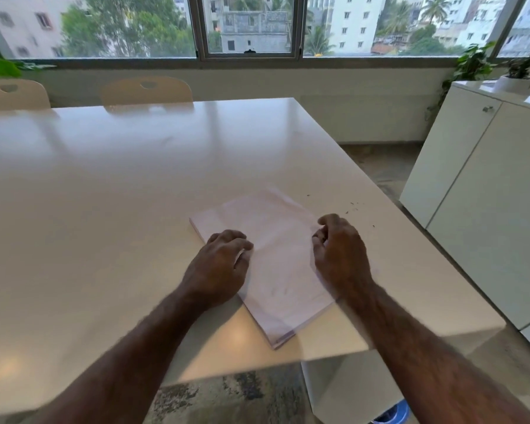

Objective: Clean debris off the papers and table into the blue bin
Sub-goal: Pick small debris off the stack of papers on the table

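On the table, white stacked papers; both hands' grip curled, pressing their edges.

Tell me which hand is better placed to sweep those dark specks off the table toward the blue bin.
Probably the right hand: the specks lie just beyond it on the table, and the blue bin sits below that edge. The left hand is across the papers.

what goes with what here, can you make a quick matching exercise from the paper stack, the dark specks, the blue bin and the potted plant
Things:
1. paper stack
2. dark specks
3. blue bin
4. potted plant

Places:
A. on the white cabinet
B. on the floor below the table's near edge
C. under both hands
D. on the bare table right of the papers

Pairs: 1-C, 2-D, 3-B, 4-A
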The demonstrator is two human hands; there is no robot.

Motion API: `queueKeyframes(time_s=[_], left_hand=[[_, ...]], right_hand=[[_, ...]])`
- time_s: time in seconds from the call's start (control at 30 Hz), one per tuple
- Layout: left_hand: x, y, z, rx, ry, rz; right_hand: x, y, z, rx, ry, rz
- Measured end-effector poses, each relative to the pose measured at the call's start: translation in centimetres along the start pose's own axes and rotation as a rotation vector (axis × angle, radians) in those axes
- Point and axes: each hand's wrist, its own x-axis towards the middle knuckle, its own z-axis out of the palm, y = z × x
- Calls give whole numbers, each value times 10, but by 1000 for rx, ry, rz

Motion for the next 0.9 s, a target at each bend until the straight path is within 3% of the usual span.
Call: queueKeyframes(time_s=[0.3,0.43,0.5,0.63,0.77,0.87,0.9], left_hand=[[30,24,13,351,-92,-28],[37,16,15,273,-259,-2],[39,15,17,257,-360,-17],[40,14,18,263,-397,-9],[40,16,15,243,-399,-8],[40,15,16,244,-391,0],[39,15,16,247,-393,-1]], right_hand=[[-12,-11,-20,-19,-57,18],[-48,-54,-36,125,-424,-78],[-51,-59,-38,128,-511,-110],[-36,-49,-42,10,-340,-29],[-44,-62,-48,82,-603,-103],[-26,-46,-48,-24,-392,11],[-28,-48,-48,-5,-413,-5]])
